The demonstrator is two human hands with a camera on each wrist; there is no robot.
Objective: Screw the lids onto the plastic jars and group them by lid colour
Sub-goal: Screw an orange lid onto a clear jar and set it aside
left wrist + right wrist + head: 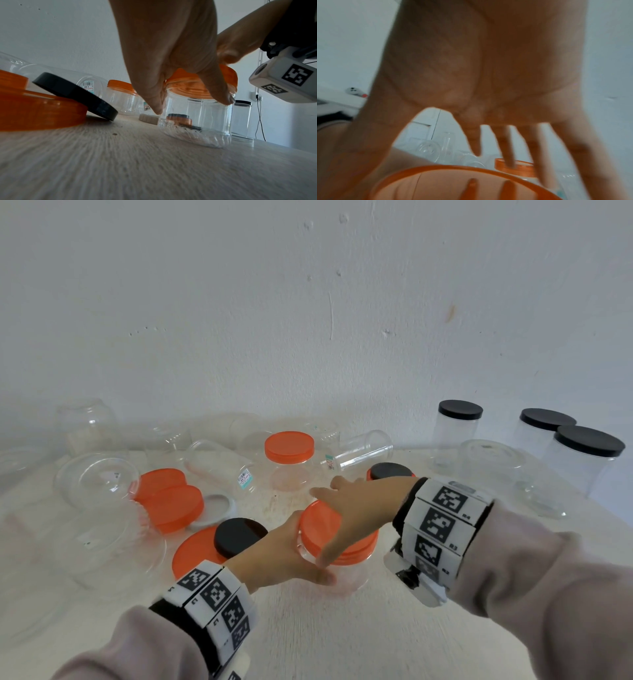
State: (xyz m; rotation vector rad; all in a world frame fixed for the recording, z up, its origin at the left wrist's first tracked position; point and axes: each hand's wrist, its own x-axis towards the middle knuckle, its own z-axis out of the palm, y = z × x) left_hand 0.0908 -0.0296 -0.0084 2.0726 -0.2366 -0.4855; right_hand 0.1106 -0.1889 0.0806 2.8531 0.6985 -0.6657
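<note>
Lid-seating step, judged about midway through one jar. Left hand (284, 553) wrapped round the shoulder of an upright clear plastic jar (349, 577), gripping it just under the orange lid (317, 529). Jar standing on the tabletop (342, 628), near its front middle. Right hand (359, 508) spread flat above the lid, fingers straight and apart, thumb reaching down at the near rim; gripping nothing.

For a clean thread start:
- keep the jar pinned upright with the left hand, since thin clear walls probably flex under a hard squeeze;
- set the lid level before turning, as a tilted lid likely cross-threads;
- close the right hand round the rim, then turn until snug.

Afterwards, probably a place beside the capped orange-lidded jar (289, 451) at the back, well apart from the black-lidded jars (460, 409) at the right.

Differences between views:
- Head view: only source for the whole layout, including a loose black lid (239, 535) leaning on a loose orange lid (191, 553).
- Left wrist view: only source for the left hand's fingers (221, 94) pressed on the jar wall (197, 128) under the lid (229, 75), and for the jar base meeting the tabletop.
- Right wrist view: blurred, yet alone in showing the spread fingers (508, 155) from beneath, mirrored in the lid top (436, 182); palm contact with the lid impossible to tell.
</note>
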